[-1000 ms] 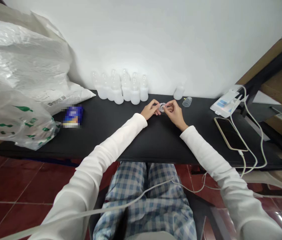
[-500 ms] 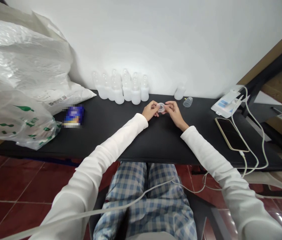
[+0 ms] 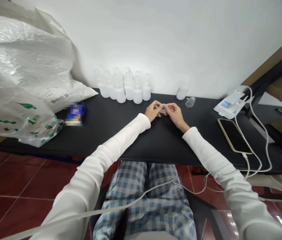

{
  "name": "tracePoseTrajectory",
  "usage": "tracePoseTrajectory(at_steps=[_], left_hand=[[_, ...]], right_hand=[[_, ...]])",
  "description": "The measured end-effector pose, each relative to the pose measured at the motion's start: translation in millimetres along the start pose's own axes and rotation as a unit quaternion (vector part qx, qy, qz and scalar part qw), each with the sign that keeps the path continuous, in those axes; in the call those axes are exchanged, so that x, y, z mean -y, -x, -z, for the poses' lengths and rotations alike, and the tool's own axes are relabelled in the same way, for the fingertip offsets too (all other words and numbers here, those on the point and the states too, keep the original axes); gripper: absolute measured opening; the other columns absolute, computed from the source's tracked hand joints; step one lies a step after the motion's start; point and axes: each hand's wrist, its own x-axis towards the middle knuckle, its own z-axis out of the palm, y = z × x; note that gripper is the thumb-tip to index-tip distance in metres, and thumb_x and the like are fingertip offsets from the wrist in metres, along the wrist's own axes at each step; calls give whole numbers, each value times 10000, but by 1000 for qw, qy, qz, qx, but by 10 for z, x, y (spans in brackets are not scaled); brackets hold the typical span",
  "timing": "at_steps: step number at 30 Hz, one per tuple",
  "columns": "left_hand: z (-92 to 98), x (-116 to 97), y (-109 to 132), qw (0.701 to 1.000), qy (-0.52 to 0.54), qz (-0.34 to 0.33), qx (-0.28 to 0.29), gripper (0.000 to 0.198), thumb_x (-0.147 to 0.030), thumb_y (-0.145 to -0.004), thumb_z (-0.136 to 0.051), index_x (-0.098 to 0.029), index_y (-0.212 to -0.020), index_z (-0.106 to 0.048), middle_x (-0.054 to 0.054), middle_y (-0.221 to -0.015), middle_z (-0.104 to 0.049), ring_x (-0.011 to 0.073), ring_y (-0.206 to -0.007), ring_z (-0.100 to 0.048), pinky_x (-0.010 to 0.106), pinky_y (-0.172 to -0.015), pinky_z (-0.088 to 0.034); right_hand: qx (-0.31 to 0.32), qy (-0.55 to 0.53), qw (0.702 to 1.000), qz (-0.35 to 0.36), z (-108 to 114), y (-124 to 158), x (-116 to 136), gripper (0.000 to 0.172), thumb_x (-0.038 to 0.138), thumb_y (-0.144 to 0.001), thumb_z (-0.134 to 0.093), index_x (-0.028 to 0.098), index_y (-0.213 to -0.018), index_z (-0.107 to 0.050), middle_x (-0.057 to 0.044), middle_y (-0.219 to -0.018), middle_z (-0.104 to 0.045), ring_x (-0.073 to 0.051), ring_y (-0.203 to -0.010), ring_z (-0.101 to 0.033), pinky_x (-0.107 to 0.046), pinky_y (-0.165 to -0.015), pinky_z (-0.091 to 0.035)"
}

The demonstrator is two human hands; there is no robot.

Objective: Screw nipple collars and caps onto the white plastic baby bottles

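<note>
Between my hands is a small translucent bottle collar ring (image 3: 163, 107), held above the black table. My left hand (image 3: 153, 111) pinches its left side with thumb and fingers. On the opposite side, the thumb and fingers of my right hand (image 3: 176, 115) are closed on the same ring. Whether something sits inside the ring is too small to tell. Beyond my hands, a white bottle body (image 3: 182, 92) without a cap leans near the wall. A clear domed cap (image 3: 190, 102) lies beside it. Several white baby bottles (image 3: 137, 95) with clear domed caps stand grouped to the left.
Large plastic bags (image 3: 28, 56) fill the left end of the black table (image 3: 100, 130), with a blue packet (image 3: 75, 114) in front. At right are a phone (image 3: 234, 136) on a charging cable (image 3: 258, 121) and a white box-like item (image 3: 231, 104). Another cable (image 3: 130, 202) crosses my lap.
The ring has tilted, its open face now turned less toward me. My fingers have closed further over its edges. The whole view has shifted slightly.
</note>
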Motion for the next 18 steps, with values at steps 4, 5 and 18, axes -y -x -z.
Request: tracePoseTrajectory(at_steps=[4,5,18], left_hand=[[6,53,-31,1000,3,-12,-1,102,-212,-951,-681,-193,-891,-601,-101,-595,-540,39,-466,-589,146,-464,-420],[6,53,-31,1000,2,-13,-2,101,-202,-944,-686,-193,-886,-604,-99,-595,-540,40,-471,-585,147,-471,-427],[-41,33,5,998,46,8,-39,107,-252,-900,-738,-189,-941,-661,-68,-643,-619,69,-579,-649,181,-609,-551]], right_hand=[[-14,20,1000,13,-25,13,-19,629,768,-646,-812,240,-903,-588,31,-740,-632,-111,-596,-597,-290,-599,-533],[-16,26,999,19,-31,16,-25,620,763,-654,-811,242,-903,-585,32,-744,-628,-109,-600,-590,-289,-599,-527],[-22,35,998,41,-79,38,-31,631,796,-695,-753,255,-958,-565,25,-818,-620,-116,-662,-595,-304,-679,-568]])
